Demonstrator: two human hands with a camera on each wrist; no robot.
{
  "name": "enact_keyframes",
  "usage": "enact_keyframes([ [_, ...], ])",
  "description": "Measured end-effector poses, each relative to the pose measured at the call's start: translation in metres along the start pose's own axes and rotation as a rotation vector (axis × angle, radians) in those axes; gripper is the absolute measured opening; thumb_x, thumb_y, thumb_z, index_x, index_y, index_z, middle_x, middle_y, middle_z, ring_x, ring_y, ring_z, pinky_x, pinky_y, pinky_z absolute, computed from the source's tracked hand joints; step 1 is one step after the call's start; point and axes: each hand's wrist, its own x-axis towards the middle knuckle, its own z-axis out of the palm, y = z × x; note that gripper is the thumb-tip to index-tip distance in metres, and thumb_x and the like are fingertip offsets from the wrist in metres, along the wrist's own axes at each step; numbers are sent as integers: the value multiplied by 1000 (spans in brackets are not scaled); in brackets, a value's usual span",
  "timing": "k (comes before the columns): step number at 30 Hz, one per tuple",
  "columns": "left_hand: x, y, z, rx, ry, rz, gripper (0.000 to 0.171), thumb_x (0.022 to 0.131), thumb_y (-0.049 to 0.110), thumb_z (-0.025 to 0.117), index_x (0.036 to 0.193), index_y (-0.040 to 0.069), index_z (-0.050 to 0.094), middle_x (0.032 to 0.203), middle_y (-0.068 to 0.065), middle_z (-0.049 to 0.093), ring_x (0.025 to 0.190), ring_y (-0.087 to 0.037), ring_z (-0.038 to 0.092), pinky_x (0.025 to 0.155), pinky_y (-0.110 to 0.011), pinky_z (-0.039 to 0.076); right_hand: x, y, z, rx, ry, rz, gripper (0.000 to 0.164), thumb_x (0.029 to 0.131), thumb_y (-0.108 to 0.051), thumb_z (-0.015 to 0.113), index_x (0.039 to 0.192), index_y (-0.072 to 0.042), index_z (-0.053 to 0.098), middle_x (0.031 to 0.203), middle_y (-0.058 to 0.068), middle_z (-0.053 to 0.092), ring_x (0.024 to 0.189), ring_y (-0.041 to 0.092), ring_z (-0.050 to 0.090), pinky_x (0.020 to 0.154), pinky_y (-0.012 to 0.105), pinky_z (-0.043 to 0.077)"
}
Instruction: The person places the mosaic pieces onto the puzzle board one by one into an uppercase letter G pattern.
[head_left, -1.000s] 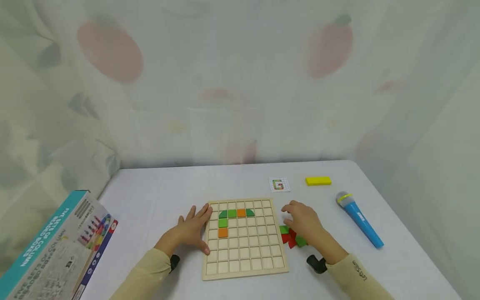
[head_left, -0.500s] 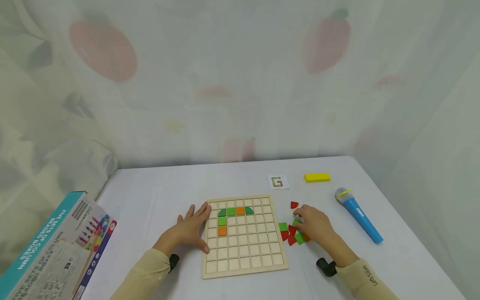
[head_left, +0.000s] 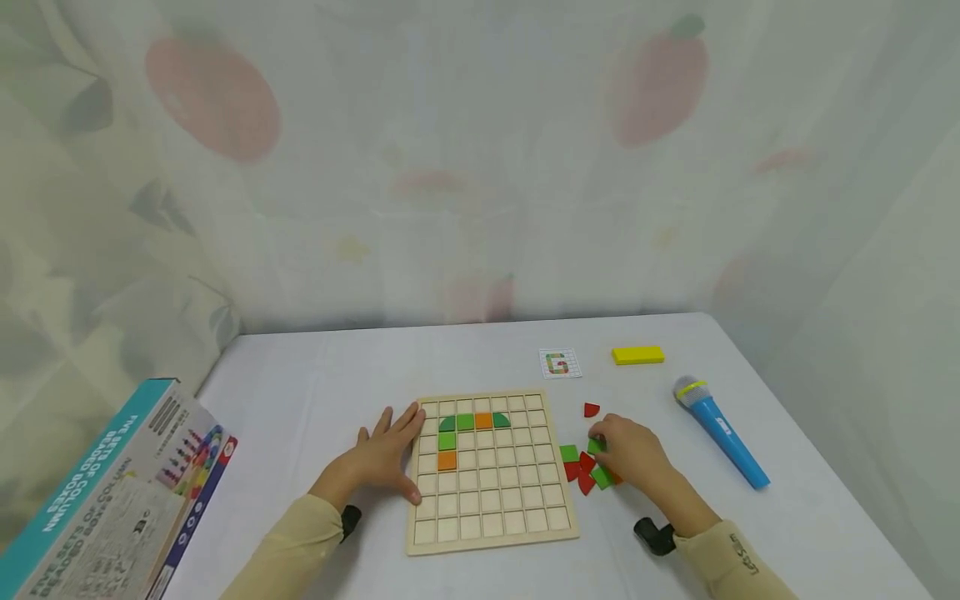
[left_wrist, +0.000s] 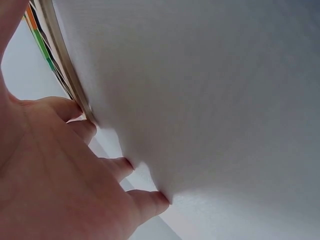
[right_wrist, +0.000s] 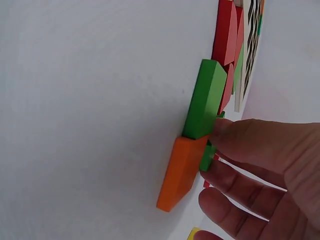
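A wooden grid board [head_left: 490,502] lies on the white table, with green and orange tiles [head_left: 465,422] set in its upper left cells. My left hand [head_left: 381,461] rests at the board's left edge with fingers spread, thumb and fingertips touching the frame. To the right of the board is a loose pile of red, green and orange tiles. There my right hand [head_left: 632,452] pinches a green square tile [right_wrist: 207,156] between thumb and fingers, partly hidden by them. Beside it in the right wrist view lie another green tile [right_wrist: 204,100] and an orange tile [right_wrist: 181,170].
One red quarter-round tile [head_left: 592,410] lies apart above the pile. Farther back are a small pattern card [head_left: 559,363] and a yellow block [head_left: 637,356]. A blue toy microphone [head_left: 723,437] lies at the right, and a printed box [head_left: 127,492] stands at the left.
My right hand has moved right and slightly down over the pile, and its fingers have closed on a green tile. The red tile above the pile has come into view. My left hand stays put.
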Motion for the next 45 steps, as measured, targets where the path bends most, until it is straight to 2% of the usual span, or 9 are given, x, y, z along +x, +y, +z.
enact_keyframes([
  [6,0,0,0,-1,0,-1,133,43,53,85,149,13,16,155,-7,6,137,-46,-2,94,-75,6,5,-7,-4,19,44,-31,29,71,-17,79,98,-10,69,84,0,59,69,13,50,65,28,49],
  [12,1,0,0,1,-4,-1,133,43,53,85,149,13,15,155,-7,5,137,-45,-2,95,-74,6,15,-38,-8,16,87,-136,28,72,-16,78,98,-10,70,84,-3,60,69,10,52,62,27,47],
  [21,0,0,-2,-2,-9,1,132,43,51,86,149,13,15,155,-7,5,137,-46,-2,94,-74,6,27,-107,5,-47,167,-454,24,73,-17,76,95,-10,71,83,-3,61,68,9,55,55,22,44],
  [24,-1,1,-3,-4,-15,1,132,44,51,86,149,14,15,155,-7,4,137,-46,-2,95,-74,6,27,-128,11,-88,171,-518,23,75,-20,76,96,-12,71,84,-4,60,70,8,55,57,21,44],
  [32,0,0,-3,8,-26,8,132,45,54,84,149,13,14,155,-7,3,136,-46,-2,94,-75,6,25,-165,27,-153,87,-564,22,77,-23,74,98,-17,71,84,-8,59,70,4,52,61,20,44],
  [38,2,-3,-2,15,-7,23,132,44,53,84,149,12,16,155,-8,5,136,-48,-1,93,-76,7,22,-175,39,-186,47,-575,22,76,-27,75,97,-21,70,84,-9,58,70,5,51,56,22,41],
  [45,0,-1,-2,10,-4,22,131,45,52,85,149,12,16,155,-8,5,136,-48,-1,93,-75,6,19,-179,43,-212,57,-589,18,76,-26,75,93,-21,70,83,-8,57,70,7,53,54,23,39],
])
